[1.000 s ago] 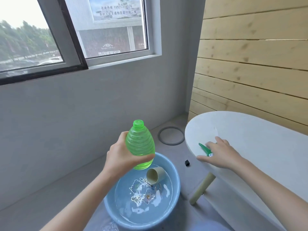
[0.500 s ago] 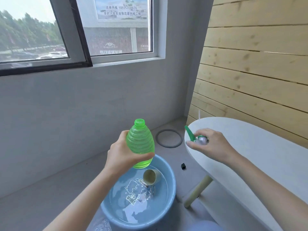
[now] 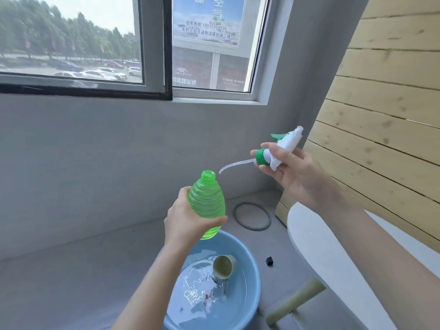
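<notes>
From my remote seat I start at the left: my left arm comes up from the bottom edge, forearm slanting up and to the right, and my left hand (image 3: pixel 188 225) is wrapped round the lower body of the green bottle (image 3: pixel 207 201). The fingers curl behind it and the thumb crosses the front, clamped on the ribbed plastic. The bottle stands nearly upright, its uncapped neck leaning a little to the right, held in the air above the blue basin (image 3: pixel 250 306) on the floor. There is water in the basin, and a small cup (image 3: pixel 222 266) lies in it on its side.

Behind the basin a dark ring (image 3: pixel 252 216) lies on the floor, and a small black cap (image 3: pixel 269 261) sits near the basin's right side.

Further right, my right arm reaches up over the white table (image 3: pixel 321 253), wrist bent back and palm turned towards me. My right hand (image 3: pixel 297 175) holds the spray head (image 3: pixel 281 147) with fingertips and thumb pinching it around its green collar, nozzle pointing up and to the right. Its thin tube curves down to the left, the tip just beside the bottle's mouth and not inside it.
</notes>
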`<state>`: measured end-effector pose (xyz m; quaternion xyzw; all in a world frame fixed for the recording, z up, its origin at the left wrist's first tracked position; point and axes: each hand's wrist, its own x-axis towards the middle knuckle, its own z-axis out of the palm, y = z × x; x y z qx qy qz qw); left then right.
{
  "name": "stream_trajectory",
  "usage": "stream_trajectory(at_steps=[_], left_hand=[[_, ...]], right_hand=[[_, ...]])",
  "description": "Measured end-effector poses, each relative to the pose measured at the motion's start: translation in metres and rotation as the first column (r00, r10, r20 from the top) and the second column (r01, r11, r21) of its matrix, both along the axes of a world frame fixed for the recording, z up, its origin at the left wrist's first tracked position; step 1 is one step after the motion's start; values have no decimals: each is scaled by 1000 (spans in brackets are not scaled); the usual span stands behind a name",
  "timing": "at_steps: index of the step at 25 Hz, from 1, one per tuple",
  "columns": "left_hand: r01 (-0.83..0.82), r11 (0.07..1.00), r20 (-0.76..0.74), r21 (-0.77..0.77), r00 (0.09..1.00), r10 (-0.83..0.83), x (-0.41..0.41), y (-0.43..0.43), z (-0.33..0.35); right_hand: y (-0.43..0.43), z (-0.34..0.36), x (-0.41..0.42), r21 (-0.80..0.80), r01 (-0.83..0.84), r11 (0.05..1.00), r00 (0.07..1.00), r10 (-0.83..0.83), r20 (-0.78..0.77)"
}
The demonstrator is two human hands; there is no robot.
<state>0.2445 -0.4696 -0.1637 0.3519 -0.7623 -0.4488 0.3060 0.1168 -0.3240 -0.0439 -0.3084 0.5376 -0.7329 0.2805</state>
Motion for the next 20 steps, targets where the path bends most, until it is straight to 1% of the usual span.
stream_trajectory(at_steps=[3,6,9,13,17,20], left_hand=[[-57,998,-28,18,998,58,7,-13,0],[-94,995,-25,24,995,95,10,-21,-1],[-104,994,-22,25,994,105,11,-25,-2],[-110,994,-15,10,994,110,11,-27,-3],[-129,991,-14,19,992,129,11,-28,-4],[-121,993,-13,13,993,121,10,-28,-4]], right_hand=[[-14,16,7,-8,14,1000,1000,-14,0],[-27,24,14,-13,59,998,998,-59,-16],[-38,29,20,-15,66,998,997,-66,-27],[-45,32,23,37,74,997,996,-72,-55],[-43,39,19,-17,100,995,995,-100,-17],[-45,36,18,28,89,996,996,-89,-13]])
